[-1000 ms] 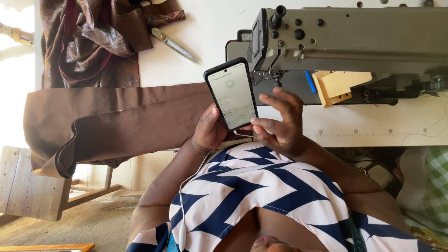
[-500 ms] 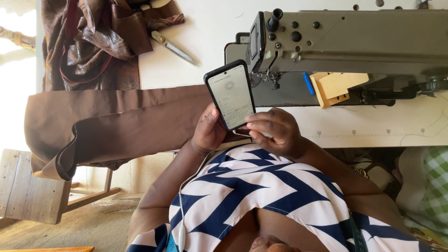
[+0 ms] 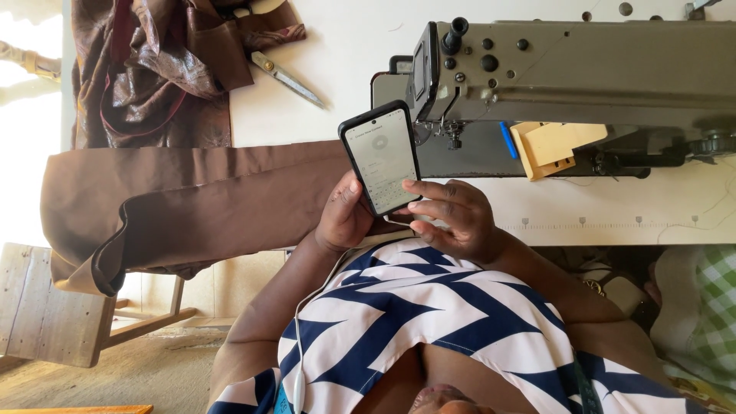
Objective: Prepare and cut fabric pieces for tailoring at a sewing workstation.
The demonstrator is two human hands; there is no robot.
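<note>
My left hand [image 3: 345, 217] grips a black smartphone [image 3: 381, 157] from its left side and holds it upright over the table edge, its screen lit. My right hand [image 3: 452, 218] sits at the phone's lower right, fingers apart, with fingertips resting across the bottom of the screen. A thin white cable [image 3: 307, 307] runs from the phone's underside down over my blue-and-white zigzag top. Brown fabric [image 3: 192, 203] lies just left of my left hand and hangs off the table.
A grey industrial sewing machine [image 3: 583, 77] stands right behind the phone on the white table [image 3: 353, 46]. Scissors [image 3: 287, 78] and a heap of shiny brown cloth [image 3: 153, 69] lie at the back left. A wooden stool [image 3: 46, 314] stands lower left.
My right hand's fingers, raised beside the phone a second ago, have come down and now lie across the bottom of the screen. The left hand keeps its grip.
</note>
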